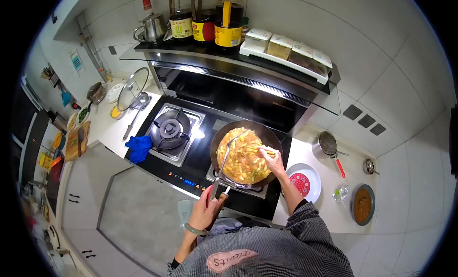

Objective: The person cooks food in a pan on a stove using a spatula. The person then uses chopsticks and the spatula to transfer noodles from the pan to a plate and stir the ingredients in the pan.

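Observation:
A dark wok sits on the right burner, full of yellow and pale pieces of food in an orange-brown sauce. My left hand is closed round the handle of a long metal cooking utensil, whose far end lies in the food. Right beside that hand is the wok's wooden handle. Over the right side of the wok, my right hand grips a pair of chopsticks, their tips reaching into the food.
Left of the wok is a bare burner, with a blue cloth at its edge. A glass lid and a ladle are farther left. On the right counter stand a white bowl, a small pot and a pan of brown sauce.

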`<state>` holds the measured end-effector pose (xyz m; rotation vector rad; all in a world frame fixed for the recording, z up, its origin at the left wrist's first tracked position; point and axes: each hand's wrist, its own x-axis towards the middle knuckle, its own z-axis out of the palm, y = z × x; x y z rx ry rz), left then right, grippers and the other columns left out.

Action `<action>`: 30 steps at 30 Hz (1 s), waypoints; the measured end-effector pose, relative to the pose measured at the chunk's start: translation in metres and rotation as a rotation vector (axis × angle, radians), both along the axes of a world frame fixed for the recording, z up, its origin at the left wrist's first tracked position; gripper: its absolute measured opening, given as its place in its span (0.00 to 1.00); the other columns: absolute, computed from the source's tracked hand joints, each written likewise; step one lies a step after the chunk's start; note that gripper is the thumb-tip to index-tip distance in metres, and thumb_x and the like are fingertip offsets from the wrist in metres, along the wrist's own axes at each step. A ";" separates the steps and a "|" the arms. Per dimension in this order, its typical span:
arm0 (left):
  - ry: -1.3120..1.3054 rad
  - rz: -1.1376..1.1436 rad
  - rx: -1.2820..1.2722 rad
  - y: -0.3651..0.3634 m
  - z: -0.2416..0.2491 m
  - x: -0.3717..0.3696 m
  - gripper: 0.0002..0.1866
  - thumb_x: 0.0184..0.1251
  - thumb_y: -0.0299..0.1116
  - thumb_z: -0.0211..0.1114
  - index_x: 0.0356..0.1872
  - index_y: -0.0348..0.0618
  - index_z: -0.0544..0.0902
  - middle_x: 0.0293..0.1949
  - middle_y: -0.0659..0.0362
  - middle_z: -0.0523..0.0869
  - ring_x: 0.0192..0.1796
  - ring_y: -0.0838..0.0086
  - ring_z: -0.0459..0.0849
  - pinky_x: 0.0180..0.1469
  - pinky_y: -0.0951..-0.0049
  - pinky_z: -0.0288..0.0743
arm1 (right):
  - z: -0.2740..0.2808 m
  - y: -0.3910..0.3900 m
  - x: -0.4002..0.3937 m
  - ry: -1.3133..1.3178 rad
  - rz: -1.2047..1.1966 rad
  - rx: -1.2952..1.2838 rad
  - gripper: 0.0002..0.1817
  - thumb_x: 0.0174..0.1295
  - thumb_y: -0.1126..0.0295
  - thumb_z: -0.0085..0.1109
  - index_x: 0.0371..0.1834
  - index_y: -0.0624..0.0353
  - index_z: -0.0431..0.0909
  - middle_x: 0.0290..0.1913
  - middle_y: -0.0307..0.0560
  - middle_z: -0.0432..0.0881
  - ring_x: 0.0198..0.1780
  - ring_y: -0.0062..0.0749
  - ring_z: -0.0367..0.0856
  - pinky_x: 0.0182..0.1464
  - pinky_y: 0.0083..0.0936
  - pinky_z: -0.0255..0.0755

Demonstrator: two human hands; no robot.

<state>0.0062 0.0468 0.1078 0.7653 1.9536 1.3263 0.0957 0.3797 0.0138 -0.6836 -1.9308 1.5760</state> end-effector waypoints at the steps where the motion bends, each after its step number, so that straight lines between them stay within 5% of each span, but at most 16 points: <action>1: 0.000 0.003 -0.008 0.001 0.002 -0.001 0.25 0.69 0.31 0.54 0.65 0.35 0.65 0.52 0.44 0.81 0.55 0.58 0.81 0.57 0.68 0.71 | 0.004 -0.010 -0.002 -0.024 0.049 0.045 0.12 0.67 0.70 0.55 0.46 0.65 0.82 0.40 0.46 0.86 0.37 0.26 0.86 0.41 0.20 0.78; 10: -0.140 0.067 0.058 0.013 0.002 -0.004 0.24 0.69 0.31 0.54 0.65 0.35 0.67 0.49 0.50 0.82 0.52 0.71 0.80 0.55 0.73 0.71 | 0.074 -0.071 0.046 -0.079 0.297 0.360 0.10 0.63 0.76 0.58 0.45 0.64 0.82 0.38 0.49 0.84 0.40 0.31 0.83 0.43 0.23 0.76; 14: -0.178 0.057 0.035 0.023 0.001 -0.005 0.24 0.69 0.30 0.54 0.65 0.34 0.67 0.48 0.51 0.81 0.49 0.73 0.79 0.54 0.75 0.71 | 0.074 -0.094 0.055 -0.084 0.433 0.437 0.10 0.60 0.78 0.58 0.45 0.63 0.80 0.41 0.51 0.81 0.41 0.44 0.82 0.44 0.29 0.76; 22: -0.241 0.043 0.080 0.031 -0.018 -0.007 0.24 0.69 0.30 0.54 0.65 0.32 0.67 0.51 0.50 0.80 0.54 0.72 0.78 0.57 0.74 0.69 | 0.046 -0.049 0.053 -0.194 0.152 0.646 0.09 0.61 0.76 0.57 0.44 0.63 0.80 0.43 0.54 0.81 0.44 0.46 0.82 0.46 0.33 0.77; 30: -0.252 0.080 0.079 0.027 -0.022 -0.011 0.24 0.69 0.30 0.55 0.65 0.32 0.67 0.54 0.49 0.79 0.57 0.69 0.77 0.59 0.73 0.68 | 0.080 -0.025 0.086 -0.166 -0.100 0.479 0.08 0.61 0.78 0.56 0.43 0.65 0.81 0.39 0.55 0.82 0.40 0.45 0.82 0.43 0.30 0.76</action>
